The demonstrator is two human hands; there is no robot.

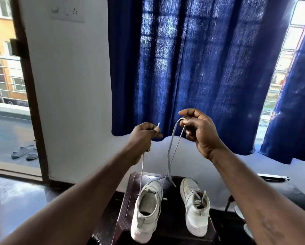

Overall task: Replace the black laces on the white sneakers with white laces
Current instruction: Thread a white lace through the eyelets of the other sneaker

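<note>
Two white sneakers stand on a dark stool (130, 188). The left sneaker (146, 211) has a white lace (171, 147) running up from it in two strands. My left hand (142, 138) grips one strand, with the lace tip sticking up above the fingers. My right hand (199, 133) pinches the other strand higher up, and the loose end hangs down in a loop toward the stool. The right sneaker (195, 207) is laced with a white lace and nobody touches it. Both hands are raised well above the shoes.
A blue curtain (192, 68) hangs over the window behind the stool. An open door at left shows a balcony with grey slippers (24, 152). A white wall (68, 85) with a switch plate stands between them. A dark object with a black cord (227, 204) lies at right.
</note>
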